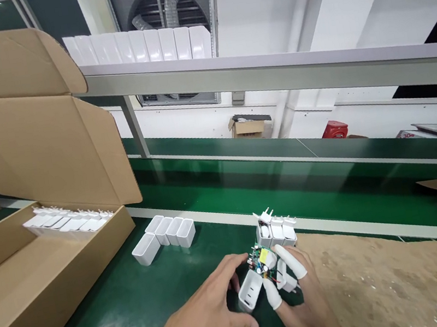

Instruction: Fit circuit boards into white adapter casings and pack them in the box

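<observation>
Pinching a circuit board [263, 259] between covered thumb and finger, the right hand [305, 300] holds it above the table [114, 318], beside a white case [250, 291]; the left hand [213, 308], loosely spread, curves around the case.

In the head view, lower center, I hold a green circuit board [264, 256] in the white-covered fingers [293, 263] of my right hand [304, 296]. My left hand [212, 308] curves beside a white housing [250, 291]; I cannot confirm grip. Five open white cases [165, 231] stand left of center. An open cardboard box [97, 263] occupies the left side.
</observation>
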Demonstrator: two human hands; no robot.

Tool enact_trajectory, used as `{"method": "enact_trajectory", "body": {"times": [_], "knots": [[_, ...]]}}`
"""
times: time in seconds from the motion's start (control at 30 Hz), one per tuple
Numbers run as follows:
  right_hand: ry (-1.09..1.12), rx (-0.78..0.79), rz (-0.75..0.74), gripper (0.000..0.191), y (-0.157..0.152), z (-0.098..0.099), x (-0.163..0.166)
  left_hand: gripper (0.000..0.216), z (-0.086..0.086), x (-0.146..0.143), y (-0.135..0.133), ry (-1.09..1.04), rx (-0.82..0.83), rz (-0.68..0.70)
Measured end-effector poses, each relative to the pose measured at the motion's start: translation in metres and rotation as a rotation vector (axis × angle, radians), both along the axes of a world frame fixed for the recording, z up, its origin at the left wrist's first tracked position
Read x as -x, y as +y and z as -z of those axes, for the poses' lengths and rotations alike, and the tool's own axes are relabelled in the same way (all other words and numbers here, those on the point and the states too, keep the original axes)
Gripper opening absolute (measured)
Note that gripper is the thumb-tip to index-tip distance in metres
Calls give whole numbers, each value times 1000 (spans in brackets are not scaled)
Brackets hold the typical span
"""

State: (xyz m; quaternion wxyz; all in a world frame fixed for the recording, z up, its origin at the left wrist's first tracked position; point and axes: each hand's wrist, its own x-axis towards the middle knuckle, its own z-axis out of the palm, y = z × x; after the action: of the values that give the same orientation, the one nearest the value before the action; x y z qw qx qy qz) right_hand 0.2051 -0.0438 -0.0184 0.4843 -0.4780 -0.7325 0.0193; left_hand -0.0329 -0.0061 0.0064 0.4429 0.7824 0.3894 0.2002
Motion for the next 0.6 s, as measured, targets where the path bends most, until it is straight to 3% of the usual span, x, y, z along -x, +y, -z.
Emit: {"method": "enact_trajectory", "body": {"times": [0.07,0.13,0.27,0.37,0.5,0.6], "knots": [[-7,30,-3,59,1,4,-2,109,0,-3,-1,39,27,22],[-10,24,-17,59,2,6,-3,97,0,-7,-1,73,24,16],[1,-29,20,59,3,3,-3,64,-2,-7,3,-10,-201,-39],[3,-35,-4,60,-1,-4,0,66,1,-1,6,-39,-348,-117],[-33,-48,-146,63,-6,-8,8,73,9,6,10,-21,-354,-106],[-70,-81,-171,67,-8,-7,12,75,13,6,11,-60,-375,-105]]}}
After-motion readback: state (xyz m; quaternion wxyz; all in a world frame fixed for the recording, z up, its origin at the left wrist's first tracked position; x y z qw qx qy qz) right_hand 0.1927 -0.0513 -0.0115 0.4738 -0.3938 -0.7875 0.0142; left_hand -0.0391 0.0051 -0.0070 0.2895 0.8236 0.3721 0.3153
